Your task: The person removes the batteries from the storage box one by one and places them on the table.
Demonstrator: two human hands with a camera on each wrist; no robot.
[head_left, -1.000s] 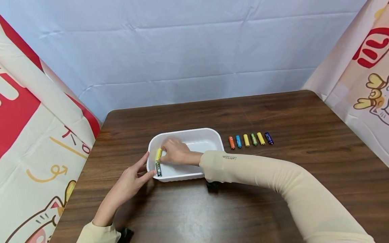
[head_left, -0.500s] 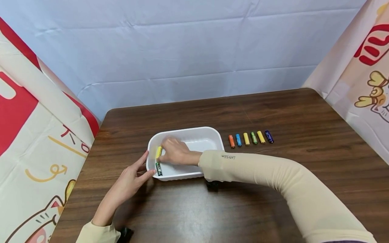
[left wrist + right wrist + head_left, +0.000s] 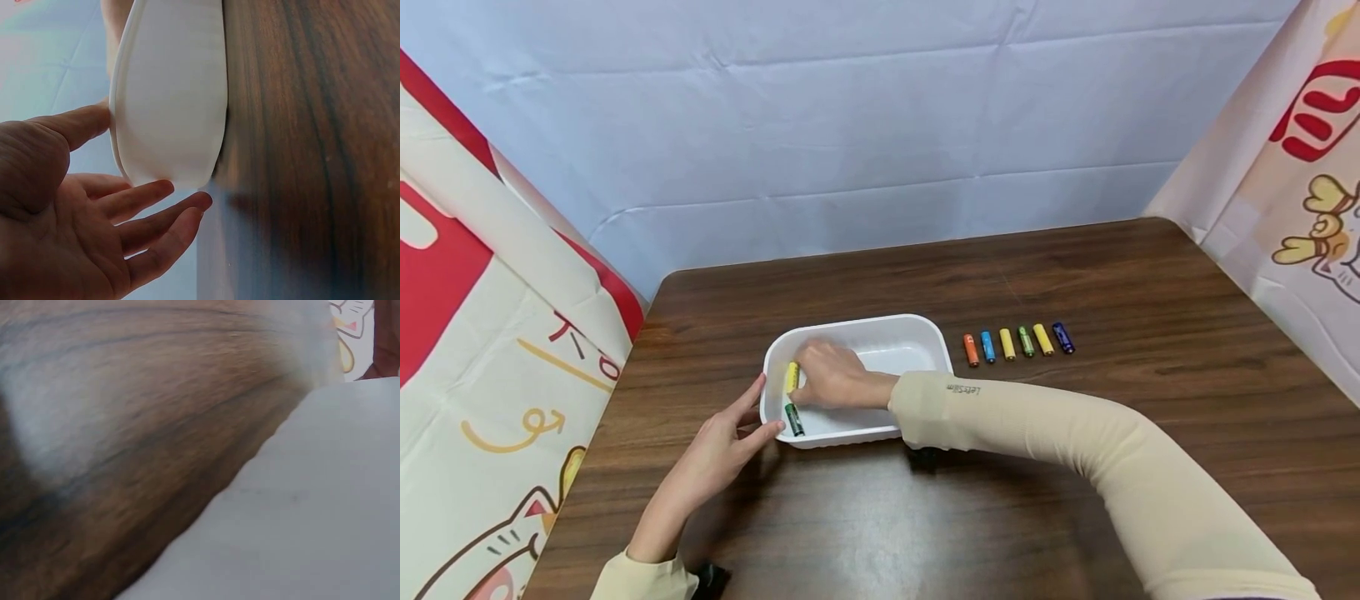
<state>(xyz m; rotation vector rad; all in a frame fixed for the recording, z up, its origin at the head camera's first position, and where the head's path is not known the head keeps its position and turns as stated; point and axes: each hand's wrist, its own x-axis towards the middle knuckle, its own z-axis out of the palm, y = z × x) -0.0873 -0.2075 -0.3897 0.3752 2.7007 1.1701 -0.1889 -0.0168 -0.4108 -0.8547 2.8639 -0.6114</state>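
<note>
A white plastic container (image 3: 887, 435) stands on the wooden table. My left hand (image 3: 718, 450) touches its left end, thumb at the rim near the front corner and the other fingers loosely extended along the outer wall, as the left wrist view also shows. Inside the container, my right hand (image 3: 833, 375) has its fingers curled at a yellow battery (image 3: 792, 377), with the thumb by the battery's near end. Its fingertips are partly hidden. A green battery (image 3: 794, 419) lies slightly tilted in the front left corner. In the right wrist view the container's outer wall (image 3: 300, 506) hides the hand.
Right of the container, several batteries lie in a row: orange (image 3: 972, 350), blue (image 3: 988, 347), yellow (image 3: 1007, 344), green (image 3: 1026, 342), another yellow and dark blue (image 3: 1063, 337). A pale cloth backdrop (image 3: 880, 133) hangs behind the table (image 3: 880, 517), with printed cloths at both sides.
The green battery has turned a little, its near end now angled to the right. The right hand stays at the yellow battery, and the left hand keeps its place on the container.
</note>
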